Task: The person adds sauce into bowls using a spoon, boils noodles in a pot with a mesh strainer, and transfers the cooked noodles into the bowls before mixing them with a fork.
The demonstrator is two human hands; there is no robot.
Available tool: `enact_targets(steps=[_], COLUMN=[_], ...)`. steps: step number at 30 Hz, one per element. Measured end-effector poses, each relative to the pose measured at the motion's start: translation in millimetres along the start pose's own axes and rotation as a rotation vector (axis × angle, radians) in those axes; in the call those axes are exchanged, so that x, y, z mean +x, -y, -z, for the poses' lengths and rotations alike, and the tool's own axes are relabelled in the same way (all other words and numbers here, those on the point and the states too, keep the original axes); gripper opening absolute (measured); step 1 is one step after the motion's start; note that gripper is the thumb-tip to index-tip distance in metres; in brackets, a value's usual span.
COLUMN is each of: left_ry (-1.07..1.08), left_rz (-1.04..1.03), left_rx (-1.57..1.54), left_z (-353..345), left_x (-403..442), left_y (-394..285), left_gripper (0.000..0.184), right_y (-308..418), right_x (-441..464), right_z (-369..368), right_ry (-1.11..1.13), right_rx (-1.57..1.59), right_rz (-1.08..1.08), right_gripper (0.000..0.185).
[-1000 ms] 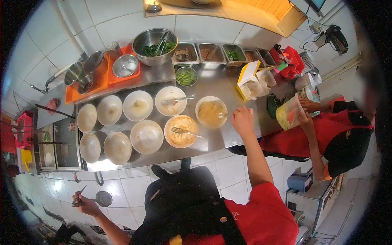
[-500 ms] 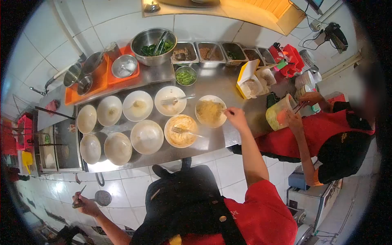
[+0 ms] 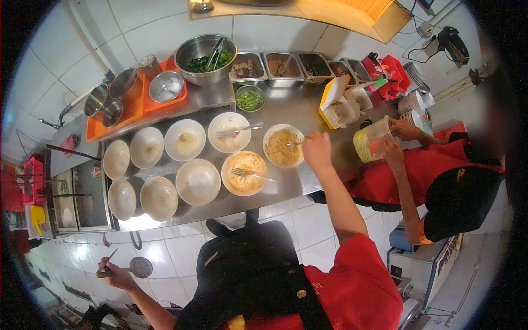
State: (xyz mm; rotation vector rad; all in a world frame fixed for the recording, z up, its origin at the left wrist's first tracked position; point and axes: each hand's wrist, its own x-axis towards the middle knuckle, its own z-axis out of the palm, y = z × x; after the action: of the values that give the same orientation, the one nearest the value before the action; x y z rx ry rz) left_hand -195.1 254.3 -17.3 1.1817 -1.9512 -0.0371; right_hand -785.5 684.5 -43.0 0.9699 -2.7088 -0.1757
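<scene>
My right hand (image 3: 317, 149) is closed on a fork (image 3: 294, 144), whose head rests in yellowish noodles in a white bowl (image 3: 269, 157) on the steel counter. Low at the left, off the counter, my left hand (image 3: 116, 275) is closed round the handle of a ladle with a dark round head (image 3: 141, 268). A thin pointed tool (image 3: 113, 253) also sticks up from that hand; its kind is unclear. Beside the noodles stands a bowl smeared with orange sauce (image 3: 242, 187), with a fork (image 3: 252, 175) in it. Another bowl (image 3: 223, 144) holds a fork (image 3: 240, 130) too.
Several white bowls (image 3: 198, 190) stand in two rows to the left. Behind are a steel bowl of greens (image 3: 190, 77), metal food trays (image 3: 282, 82) and a yellow box (image 3: 324, 118). At right, a co-worker (image 3: 407, 176) holds a clear tub (image 3: 369, 144).
My right hand has shifted slightly up with the fork, which now shows in the noodles. The co-worker's tub has moved a little up and left. My left hand is nearly still.
</scene>
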Motion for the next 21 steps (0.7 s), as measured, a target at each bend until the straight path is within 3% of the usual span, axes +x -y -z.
enact_targets(steps=[4,6,9,13,15,18,21], left_ry=[-0.002,0.018,-0.029,0.031,-0.031,0.023,0.017], left_rz=[0.005,-0.011,-0.039,0.021,0.021,0.005,0.006], left_rx=[-0.005,0.064,-0.008,0.010,-0.044,-0.003,0.101], left_z=[3,4,4,16,12,16,12], left_x=[5,5,6,-1,-7,-11,-8], left_y=[-13,-8,-15,-5,0,11,4], left_gripper=[0.026,0.025,0.025,0.024,0.021,0.020,0.021], right_y=[5,-9,-25,-27,-21,-19,-25], right_x=[5,4,3,-12,-21,-25,-3], right_z=[-43,-53,-34,21,36,58,45], right_ry=[0.048,0.164,0.121,0.151,0.072,-0.124,-0.106], right_rx=[0.281,0.660,0.871,0.872,0.336,0.057,-0.111], right_rz=[-0.103,-0.203,-0.285,-0.311,-0.011,0.063,-0.017], right_gripper=[0.018,0.020,0.021,0.024,0.016,0.013,0.015])
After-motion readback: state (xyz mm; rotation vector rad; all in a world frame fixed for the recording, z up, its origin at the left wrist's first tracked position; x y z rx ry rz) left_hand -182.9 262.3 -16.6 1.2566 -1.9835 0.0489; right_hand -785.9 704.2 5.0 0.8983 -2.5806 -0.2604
